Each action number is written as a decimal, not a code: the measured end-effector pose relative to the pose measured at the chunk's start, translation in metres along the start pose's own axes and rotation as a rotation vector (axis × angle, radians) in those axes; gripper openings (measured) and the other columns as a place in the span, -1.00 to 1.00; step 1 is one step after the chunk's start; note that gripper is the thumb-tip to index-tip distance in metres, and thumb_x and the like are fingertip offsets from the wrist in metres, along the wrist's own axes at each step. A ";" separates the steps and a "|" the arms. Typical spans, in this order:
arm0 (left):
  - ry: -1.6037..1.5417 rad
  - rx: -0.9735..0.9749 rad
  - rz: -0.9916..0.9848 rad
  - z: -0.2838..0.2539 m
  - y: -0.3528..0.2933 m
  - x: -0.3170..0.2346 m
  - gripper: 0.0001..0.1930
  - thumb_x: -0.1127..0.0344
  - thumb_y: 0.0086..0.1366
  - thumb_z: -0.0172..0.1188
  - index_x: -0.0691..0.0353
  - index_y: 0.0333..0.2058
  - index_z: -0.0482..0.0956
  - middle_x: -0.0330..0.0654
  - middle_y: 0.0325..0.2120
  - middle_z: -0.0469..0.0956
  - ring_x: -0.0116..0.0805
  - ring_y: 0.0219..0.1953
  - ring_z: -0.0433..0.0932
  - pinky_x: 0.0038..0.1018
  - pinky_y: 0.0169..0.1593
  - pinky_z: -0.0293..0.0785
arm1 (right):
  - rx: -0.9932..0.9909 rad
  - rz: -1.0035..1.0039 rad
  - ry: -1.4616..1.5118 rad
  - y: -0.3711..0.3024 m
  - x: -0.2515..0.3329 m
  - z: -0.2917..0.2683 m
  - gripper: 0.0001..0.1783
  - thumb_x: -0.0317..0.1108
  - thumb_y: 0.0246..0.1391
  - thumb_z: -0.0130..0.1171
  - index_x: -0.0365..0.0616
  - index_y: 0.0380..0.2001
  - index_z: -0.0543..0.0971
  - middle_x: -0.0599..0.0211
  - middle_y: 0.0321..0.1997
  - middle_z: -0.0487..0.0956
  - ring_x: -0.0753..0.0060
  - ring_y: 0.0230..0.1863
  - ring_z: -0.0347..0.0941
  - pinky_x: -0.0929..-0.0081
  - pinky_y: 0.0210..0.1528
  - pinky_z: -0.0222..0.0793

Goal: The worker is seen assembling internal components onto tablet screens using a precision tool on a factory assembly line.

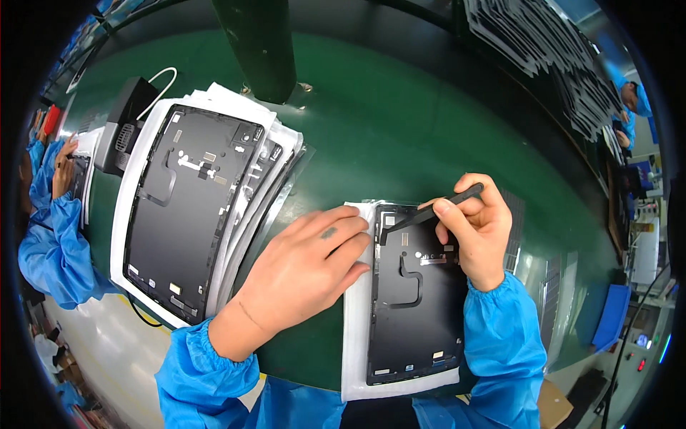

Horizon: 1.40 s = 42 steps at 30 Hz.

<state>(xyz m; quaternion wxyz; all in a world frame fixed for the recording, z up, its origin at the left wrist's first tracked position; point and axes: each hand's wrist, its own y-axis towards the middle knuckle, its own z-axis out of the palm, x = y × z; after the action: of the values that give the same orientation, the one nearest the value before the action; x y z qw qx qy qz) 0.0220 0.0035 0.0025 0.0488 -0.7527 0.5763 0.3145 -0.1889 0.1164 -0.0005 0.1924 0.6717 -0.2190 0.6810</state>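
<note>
A black tablet back cover [407, 329] lies on a white foam sheet [356, 343] in front of me, with small pads, a curved black strip and silvery parts on its inner face. My right hand [480, 232] grips black tweezers [421, 216], whose bent tip points down at the cover's upper left corner. Whether the tip holds anything is too small to tell. My left hand [311, 261] rests with its fingers stretched toward the cover's left edge, fingertips on the foam sheet. Nothing shows in it.
Left stands a stack of similar back covers [182, 207] with white sheets between them. Behind it sit a dark boxy device [128, 129] and a green post [261, 57]. Another person's hand [64, 168] works far left. Dark trays [529, 36] and a blue bin [612, 314] are right.
</note>
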 end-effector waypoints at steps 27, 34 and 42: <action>-0.033 0.032 -0.021 0.001 0.004 0.000 -0.64 0.39 0.00 0.40 0.33 -0.18 0.58 -0.09 -0.09 0.53 -0.07 0.04 0.51 -0.24 0.03 0.48 | 0.001 0.029 -0.041 0.002 -0.002 0.000 -0.71 -0.58 0.09 0.28 -0.18 -0.19 0.39 0.21 -0.46 0.68 0.78 -0.64 0.33 0.77 -0.63 0.15; -0.032 0.037 -0.024 0.001 0.004 -0.001 -0.65 0.41 0.00 0.40 0.33 -0.20 0.58 -0.10 -0.10 0.53 -0.07 0.04 0.52 -0.25 0.04 0.48 | -0.047 0.060 -0.007 -0.003 -0.001 0.001 -0.71 -0.58 0.08 0.29 -0.18 -0.19 0.40 0.25 -0.51 0.66 0.78 -0.66 0.32 0.76 -0.66 0.13; -0.018 0.038 -0.025 0.001 0.005 -0.002 -0.65 0.41 -0.01 0.41 0.31 -0.20 0.58 -0.11 -0.10 0.54 -0.08 0.05 0.52 -0.25 0.04 0.48 | -0.055 0.054 -0.042 -0.003 -0.003 0.003 -0.71 -0.57 0.07 0.31 -0.18 -0.20 0.42 0.35 -0.58 0.62 0.82 -0.69 0.30 0.77 -0.68 0.06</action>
<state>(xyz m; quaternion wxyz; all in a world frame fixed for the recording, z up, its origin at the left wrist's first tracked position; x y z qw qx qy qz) 0.0169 0.0036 0.0041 0.0722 -0.7560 0.5720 0.3098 -0.1850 0.1172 -0.0037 0.1875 0.6742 -0.2598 0.6655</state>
